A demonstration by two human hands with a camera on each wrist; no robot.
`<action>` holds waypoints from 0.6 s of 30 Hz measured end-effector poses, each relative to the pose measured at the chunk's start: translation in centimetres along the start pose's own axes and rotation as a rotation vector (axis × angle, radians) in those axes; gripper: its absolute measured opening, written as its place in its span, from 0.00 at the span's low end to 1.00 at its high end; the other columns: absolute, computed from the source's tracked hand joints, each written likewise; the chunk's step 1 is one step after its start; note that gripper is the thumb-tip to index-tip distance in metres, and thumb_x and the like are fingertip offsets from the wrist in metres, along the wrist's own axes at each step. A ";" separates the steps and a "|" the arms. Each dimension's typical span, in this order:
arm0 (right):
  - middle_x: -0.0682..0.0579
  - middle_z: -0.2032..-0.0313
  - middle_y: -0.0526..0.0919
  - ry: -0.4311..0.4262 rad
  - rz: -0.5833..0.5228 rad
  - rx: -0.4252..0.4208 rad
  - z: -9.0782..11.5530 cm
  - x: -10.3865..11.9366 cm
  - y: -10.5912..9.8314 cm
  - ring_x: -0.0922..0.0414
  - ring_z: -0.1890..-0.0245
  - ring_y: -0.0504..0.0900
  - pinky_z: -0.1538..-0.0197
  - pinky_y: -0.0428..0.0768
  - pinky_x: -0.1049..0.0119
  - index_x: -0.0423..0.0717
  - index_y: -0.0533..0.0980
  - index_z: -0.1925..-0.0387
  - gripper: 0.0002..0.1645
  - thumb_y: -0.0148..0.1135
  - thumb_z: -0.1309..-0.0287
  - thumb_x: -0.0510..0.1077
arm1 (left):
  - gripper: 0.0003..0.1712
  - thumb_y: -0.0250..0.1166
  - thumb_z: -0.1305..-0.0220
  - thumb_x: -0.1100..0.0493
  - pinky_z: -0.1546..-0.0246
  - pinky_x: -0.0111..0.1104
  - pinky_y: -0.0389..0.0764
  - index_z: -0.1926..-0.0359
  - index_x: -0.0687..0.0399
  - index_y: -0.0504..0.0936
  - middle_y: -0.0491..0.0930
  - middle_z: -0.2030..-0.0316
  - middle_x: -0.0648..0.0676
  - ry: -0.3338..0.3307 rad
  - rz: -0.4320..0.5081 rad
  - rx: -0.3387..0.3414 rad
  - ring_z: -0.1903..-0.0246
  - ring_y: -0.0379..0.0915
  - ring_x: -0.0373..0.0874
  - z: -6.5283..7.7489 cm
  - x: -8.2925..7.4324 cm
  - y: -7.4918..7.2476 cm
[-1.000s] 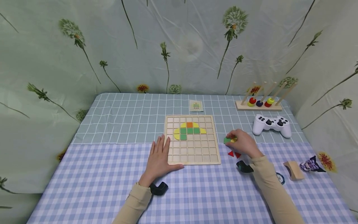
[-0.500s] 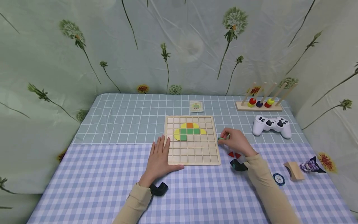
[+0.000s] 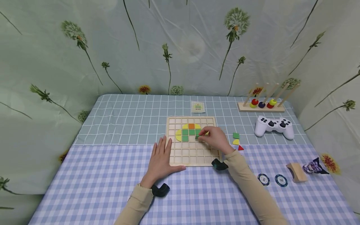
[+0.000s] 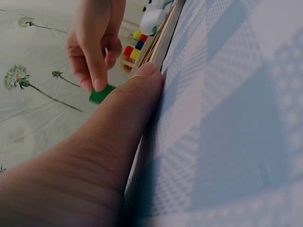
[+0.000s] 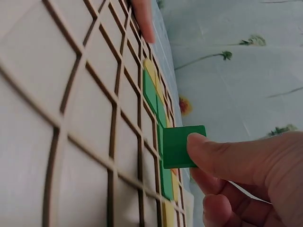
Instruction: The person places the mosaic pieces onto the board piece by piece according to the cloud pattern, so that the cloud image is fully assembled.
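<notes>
My right hand (image 3: 215, 139) pinches a green square tile (image 5: 177, 146) between thumb and fingers, just above the wooden grid board (image 3: 194, 156). In the right wrist view the tile is held on edge, close to the placed pieces. On the board lie several green squares (image 3: 185, 138), an orange square (image 3: 191, 126) and yellow curved pieces (image 3: 178, 135); my fingers hide part of the right side. My left hand (image 3: 160, 159) rests with fingers spread at the board's left edge, its thumb along the near edge. In the left wrist view that thumb (image 4: 137, 90) lies against the board's side.
Right of the board lie a loose green square (image 3: 236, 135), a yellow piece (image 3: 236, 142) and a red triangle (image 3: 241, 147). A pattern card (image 3: 198, 107) is behind. Farther right are a game controller (image 3: 274, 126), peg stand (image 3: 261, 107), chips (image 3: 281, 180), wooden arch (image 3: 296, 172) and purple figure (image 3: 313, 166).
My right hand has carried the green tile leftward from the loose pieces to above the board. A second chip and the loose green and yellow pieces are uncovered. The left hand stays put.
</notes>
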State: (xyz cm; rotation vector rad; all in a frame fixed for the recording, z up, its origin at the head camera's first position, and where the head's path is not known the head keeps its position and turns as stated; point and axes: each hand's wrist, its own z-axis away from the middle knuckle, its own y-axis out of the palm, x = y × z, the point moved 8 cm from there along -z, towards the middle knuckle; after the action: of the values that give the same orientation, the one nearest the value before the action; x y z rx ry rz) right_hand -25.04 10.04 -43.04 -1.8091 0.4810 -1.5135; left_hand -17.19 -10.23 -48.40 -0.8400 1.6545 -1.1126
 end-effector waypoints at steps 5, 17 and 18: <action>0.54 0.70 0.82 -0.020 0.006 0.021 -0.5 0.8 1.3 0.58 0.79 0.69 0.74 0.69 0.65 0.46 0.83 0.72 0.03 0.70 0.48 0.41 | 0.72 0.58 0.60 0.17 0.32 0.48 0.37 0.27 0.62 0.49 0.43 0.28 0.64 -0.004 0.002 0.009 0.29 0.34 0.57 0.0 0.0 0.0; 0.55 0.67 0.84 -0.003 0.068 0.004 -1.2 0.9 2.6 0.57 0.69 0.77 0.63 0.74 0.61 0.48 0.85 0.71 0.03 0.70 0.47 0.43 | 0.72 0.58 0.60 0.18 0.32 0.46 0.35 0.26 0.61 0.47 0.42 0.28 0.63 -0.015 -0.007 0.027 0.29 0.33 0.55 0.0 0.2 0.2; 0.55 0.67 0.84 -0.005 0.076 -0.002 -1.3 1.0 2.6 0.56 0.66 0.78 0.61 0.75 0.60 0.48 0.85 0.71 0.03 0.70 0.47 0.43 | 0.72 0.59 0.60 0.18 0.32 0.47 0.35 0.26 0.61 0.48 0.42 0.28 0.63 -0.014 -0.006 0.025 0.29 0.33 0.55 0.0 0.2 0.2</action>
State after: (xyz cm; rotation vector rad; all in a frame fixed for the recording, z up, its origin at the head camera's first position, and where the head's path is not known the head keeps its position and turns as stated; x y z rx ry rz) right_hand -25.60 7.27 -44.17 -1.7755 0.5430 -1.4574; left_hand -17.27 -10.34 -48.63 -0.8353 1.6243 -1.1265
